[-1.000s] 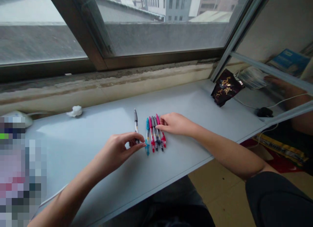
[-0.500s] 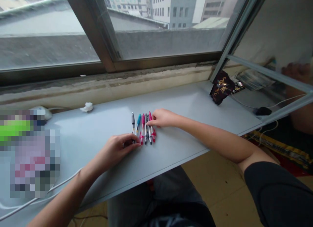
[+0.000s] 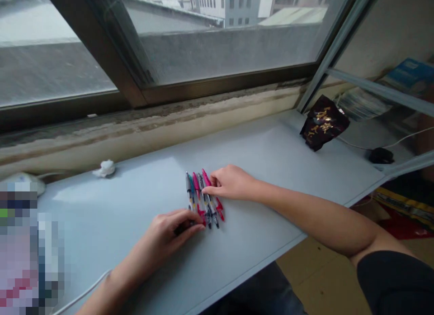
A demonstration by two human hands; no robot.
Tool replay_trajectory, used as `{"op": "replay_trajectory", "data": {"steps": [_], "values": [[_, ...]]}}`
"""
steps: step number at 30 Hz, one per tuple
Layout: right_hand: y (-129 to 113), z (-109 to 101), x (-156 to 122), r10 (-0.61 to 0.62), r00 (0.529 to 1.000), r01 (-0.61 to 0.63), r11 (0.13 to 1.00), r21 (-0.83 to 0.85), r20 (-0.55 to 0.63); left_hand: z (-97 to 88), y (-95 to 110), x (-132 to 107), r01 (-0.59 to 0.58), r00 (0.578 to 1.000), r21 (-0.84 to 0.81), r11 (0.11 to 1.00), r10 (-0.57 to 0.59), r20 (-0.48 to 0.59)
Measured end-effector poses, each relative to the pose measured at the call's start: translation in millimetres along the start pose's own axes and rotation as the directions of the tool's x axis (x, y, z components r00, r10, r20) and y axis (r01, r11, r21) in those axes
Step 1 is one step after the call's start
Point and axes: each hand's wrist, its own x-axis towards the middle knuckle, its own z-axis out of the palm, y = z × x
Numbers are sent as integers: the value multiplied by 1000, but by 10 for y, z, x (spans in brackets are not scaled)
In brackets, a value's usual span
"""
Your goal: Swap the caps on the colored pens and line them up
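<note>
Several pens lie side by side in a row on the pale desk (image 3: 142,183). From the left come a grey pen (image 3: 189,184), a teal pen (image 3: 192,188), a pink pen (image 3: 196,184), dark pens (image 3: 200,181) and another pink pen (image 3: 206,178). My left hand (image 3: 179,226) curls closed about the lower ends of the left pens, its fingertips hiding them. On the other side, my right hand (image 3: 232,183) is closed against the rightmost pink pen, with the thumb laid over the upper part of the row.
A crumpled white tissue (image 3: 106,168) lies by the wall. At the back right, a dark wrapper (image 3: 323,123) stands beside the metal frame (image 3: 318,79), near a black adapter (image 3: 381,155). A white cable (image 3: 83,291) crosses the desk's front left, near blurred items (image 3: 20,260).
The grey and teal pens have moved in against the others, so the row is tighter. Both hands stay at its sides. The camera view has shifted.
</note>
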Motion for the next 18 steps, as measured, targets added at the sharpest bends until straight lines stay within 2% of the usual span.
{"op": "replay_trajectory", "data": {"steps": [4, 11, 15, 18], "values": [[-25, 10, -9, 13, 1000, -13, 1000, 24, -14, 22, 61, -63, -38, 996, 86, 996, 45, -81], [-117, -38, -27, 40, 999, -40, 998, -53, -4, 23, 72, -80, -55, 995, 198, 979, 71, -72], [-143, -23, -38, 76, 997, -76, 996, 37, -18, 60, 80, -31, -37, 997, 217, 975, 50, -57], [-133, -10, -23, 67, 998, -65, 996, 57, -22, 103, 83, 35, -1, 977, 289, 957, 62, -203]]}}
